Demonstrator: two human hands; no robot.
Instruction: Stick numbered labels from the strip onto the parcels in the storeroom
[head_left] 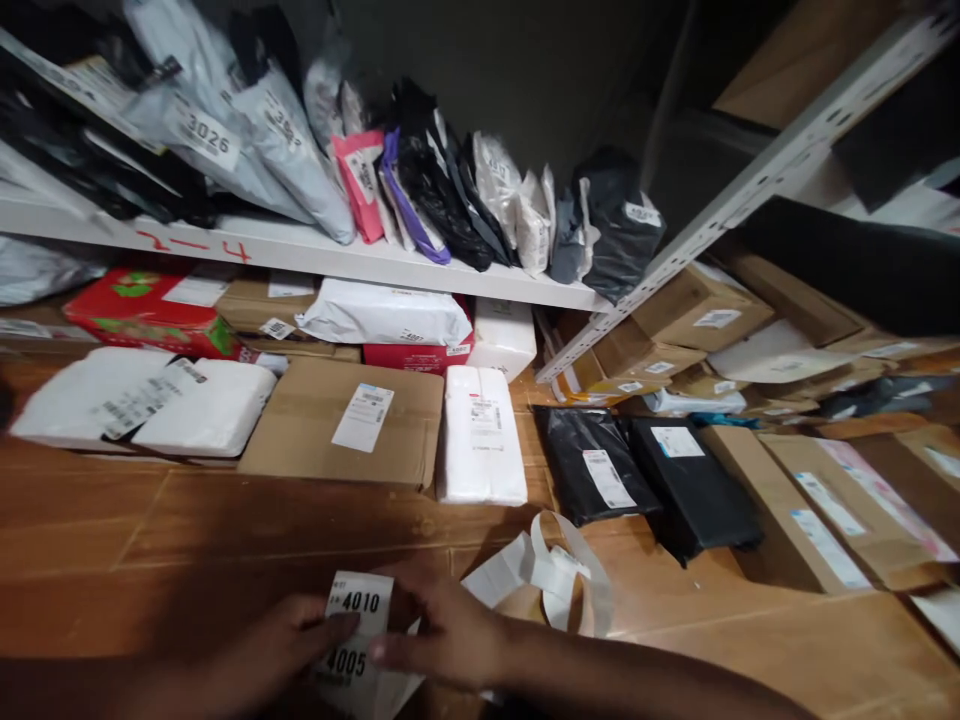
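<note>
Low in the head view, a strip of white labels [365, 592] printed 4010 and 4005 is pinched between both hands. My left hand [289, 640] grips its left edge, thumb lying across the face. From the other side, my right hand [450, 630] closes on it with the thumb near the 4005 label. Beyond my right wrist, a loose curl of white label tape [559, 570] lies on the wooden floor. Ahead of the hands sit a brown cardboard box [300, 415] and a white wrapped parcel [484, 480], each with a shipping label.
A white shelf [420, 275] crosses above, loaded with numbered bagged parcels. Its perforated post [720, 210] slants up at right. Another white parcel [217, 420] lies left. Two black parcels [562, 450] and several cardboard boxes [757, 500] line the floor to the right.
</note>
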